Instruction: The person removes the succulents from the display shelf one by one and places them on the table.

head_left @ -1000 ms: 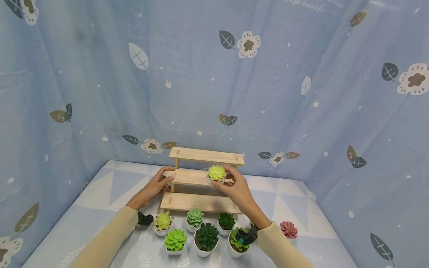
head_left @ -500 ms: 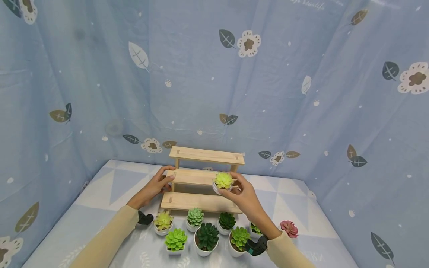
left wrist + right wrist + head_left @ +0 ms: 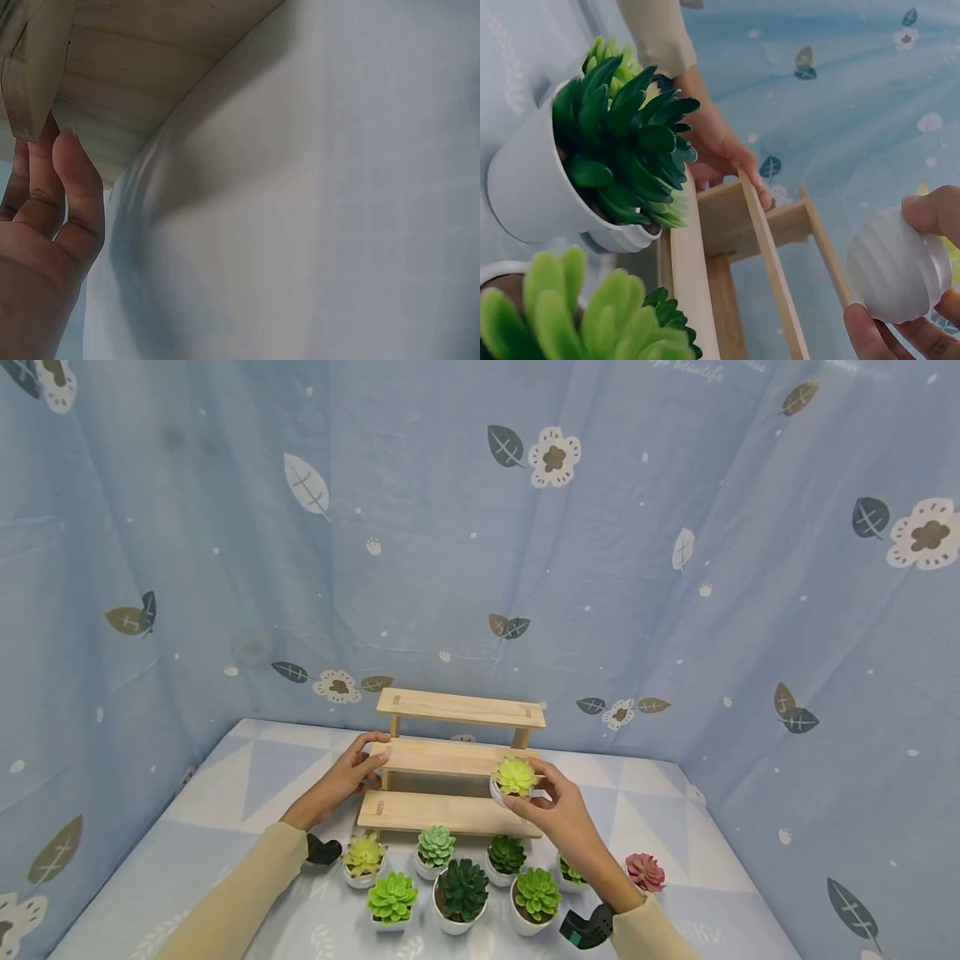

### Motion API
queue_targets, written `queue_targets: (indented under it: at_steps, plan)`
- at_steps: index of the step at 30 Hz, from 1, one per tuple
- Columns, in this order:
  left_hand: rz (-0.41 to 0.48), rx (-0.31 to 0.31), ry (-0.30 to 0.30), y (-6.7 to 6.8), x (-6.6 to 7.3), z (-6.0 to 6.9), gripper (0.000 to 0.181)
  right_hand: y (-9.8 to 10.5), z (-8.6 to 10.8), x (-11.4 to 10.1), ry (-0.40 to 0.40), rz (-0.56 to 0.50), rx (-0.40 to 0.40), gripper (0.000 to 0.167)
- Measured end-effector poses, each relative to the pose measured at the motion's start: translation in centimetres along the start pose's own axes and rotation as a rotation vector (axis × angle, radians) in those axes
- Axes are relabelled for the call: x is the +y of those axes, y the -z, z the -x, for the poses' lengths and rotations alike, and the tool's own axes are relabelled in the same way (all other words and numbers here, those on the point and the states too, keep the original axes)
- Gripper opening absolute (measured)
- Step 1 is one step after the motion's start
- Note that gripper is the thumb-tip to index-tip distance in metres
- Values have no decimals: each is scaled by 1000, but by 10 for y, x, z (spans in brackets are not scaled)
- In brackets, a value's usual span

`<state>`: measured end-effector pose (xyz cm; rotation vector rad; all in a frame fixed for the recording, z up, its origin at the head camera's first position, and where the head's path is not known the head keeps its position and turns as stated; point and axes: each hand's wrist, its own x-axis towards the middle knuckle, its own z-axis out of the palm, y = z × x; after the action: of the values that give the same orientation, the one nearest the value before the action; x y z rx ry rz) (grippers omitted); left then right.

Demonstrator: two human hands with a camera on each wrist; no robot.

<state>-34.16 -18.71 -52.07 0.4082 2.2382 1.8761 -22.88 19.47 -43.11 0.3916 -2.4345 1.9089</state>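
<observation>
A three-tier wooden plant stand (image 3: 442,757) stands at the back of the table. My left hand (image 3: 347,783) grips the left end of its middle tier, thumb on top; in the left wrist view its fingers (image 3: 77,169) reach the wooden edge from below. A yellow-green potted succulent (image 3: 514,776) is held by my right hand (image 3: 564,810) in front of the right end of the middle tier. Thumb and fingers wrap its white ribbed pot (image 3: 892,262) in the right wrist view. The pot appears raised above the lowest tier (image 3: 450,814).
In front of the stand are several potted succulents, among them a dark green one (image 3: 462,891), a bright green one (image 3: 392,897) and a pale green one (image 3: 436,847). A red succulent (image 3: 645,872) stands farther right. A blue patterned curtain (image 3: 450,527) hangs behind.
My right hand has moved to the right and slightly down, carrying the potted succulent along the middle tier. The left hand keeps its grip on the stand.
</observation>
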Motion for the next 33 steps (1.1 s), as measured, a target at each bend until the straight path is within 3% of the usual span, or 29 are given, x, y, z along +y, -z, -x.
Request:
queue_targets:
  at_steps: [12, 33]
  plan:
    - [9, -9, -15, 2, -3, 0, 51, 10, 22, 8, -98, -11, 60, 71]
    - [23, -11, -15, 1, -3, -1, 50, 25, 55, 18, -192, -46, 185, 68]
